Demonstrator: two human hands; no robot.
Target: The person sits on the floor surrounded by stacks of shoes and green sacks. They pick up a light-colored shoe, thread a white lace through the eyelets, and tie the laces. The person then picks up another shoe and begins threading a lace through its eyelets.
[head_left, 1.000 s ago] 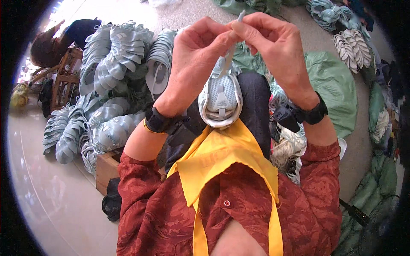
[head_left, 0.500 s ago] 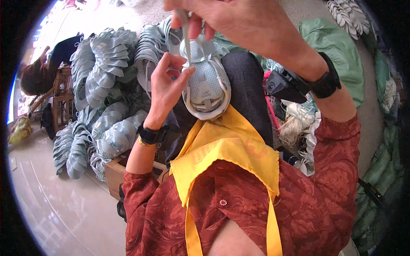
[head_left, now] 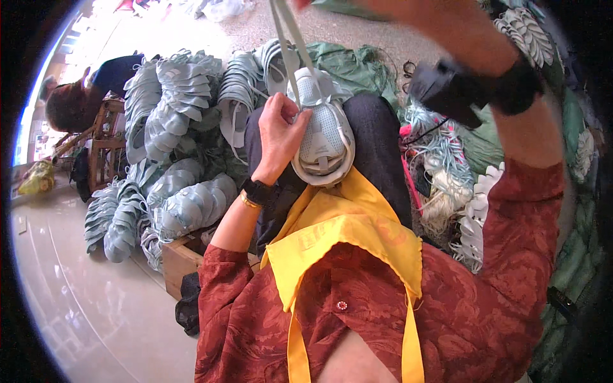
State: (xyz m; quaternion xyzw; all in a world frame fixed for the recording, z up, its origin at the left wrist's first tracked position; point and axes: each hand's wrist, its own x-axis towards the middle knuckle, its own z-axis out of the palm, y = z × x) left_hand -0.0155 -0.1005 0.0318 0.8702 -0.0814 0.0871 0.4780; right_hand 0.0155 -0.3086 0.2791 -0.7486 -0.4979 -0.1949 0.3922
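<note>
A pale blue-grey shoe upper [head_left: 322, 137] with a perforated tongue rests between my knees, its rounded heel opening toward me. My left hand [head_left: 281, 134] is closed at the left edge of its lacing, thumb and finger pinched on a flat pale shoelace [head_left: 295, 60]. From there and from the upper the lace runs up, taut, in two strands past the top edge. My right hand [head_left: 389, 7] is raised high at the top, blurred and partly cut off. Its fingers lie mostly out of view, where the lace strands lead.
Stacks of similar shoe uppers [head_left: 182, 96] stand to the left, some by a wooden box [head_left: 179, 265]. Bundles of loose laces [head_left: 440, 172] lie right of my knee, near green sacking [head_left: 482, 150]. A yellow apron [head_left: 345, 246] covers my lap. Someone in dark clothes [head_left: 115, 76] is at the far left.
My right hand has risen and moved away from the shoe upper, drawing the lace out longer. My left hand stays pinched at the lacing. The whole view has shifted slightly.
</note>
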